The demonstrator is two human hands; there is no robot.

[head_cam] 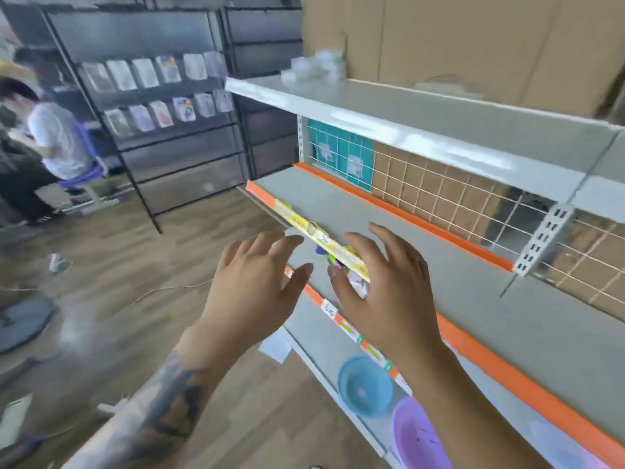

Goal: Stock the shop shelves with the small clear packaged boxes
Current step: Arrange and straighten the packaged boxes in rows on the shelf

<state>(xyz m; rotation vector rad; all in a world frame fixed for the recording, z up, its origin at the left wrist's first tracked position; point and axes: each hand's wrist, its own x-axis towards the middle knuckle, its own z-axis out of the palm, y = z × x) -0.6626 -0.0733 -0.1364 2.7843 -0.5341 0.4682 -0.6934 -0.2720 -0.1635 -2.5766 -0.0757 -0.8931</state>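
Clear packaged boxes point(313, 67): small blurred cluster on the top shelf point(422, 111), far left end, up against the cardboard backing point(473, 38). That's the only stock I can make out, and motion blur hides the count.

Both hands empty. Left hand point(257, 282) spread, fingers straight, palm down, hovering just off the front lip of the middle shelf point(389, 211). Right hand point(382, 286) also spread with fingers relaxed, over the yellow price strip point(324, 238) at that lip. Something small and multicoloured sits at the strip just under the right fingertips; can't identify it, and can't tell if the thumb touches it.

Key relation: boxes lie up and ahead of both hands, one shelf level higher, slightly left of the gap between them. Cluster runs roughly along the shelf edge. Neither hand clearly nearer; I'd judge the left has the straighter line, the right would cross over.

Middle shelf surface near the hands carries no boxes, with orange trim point(406, 214) along its back edge and wire mesh point(456, 201) behind. Lower shelf holds a blue bowl point(365, 387) and a purple bowl point(419, 438). Dark racks with hanging packets point(152, 76) further left, a seated person point(57, 140) beyond.

My read: early in the task, hands between picks.
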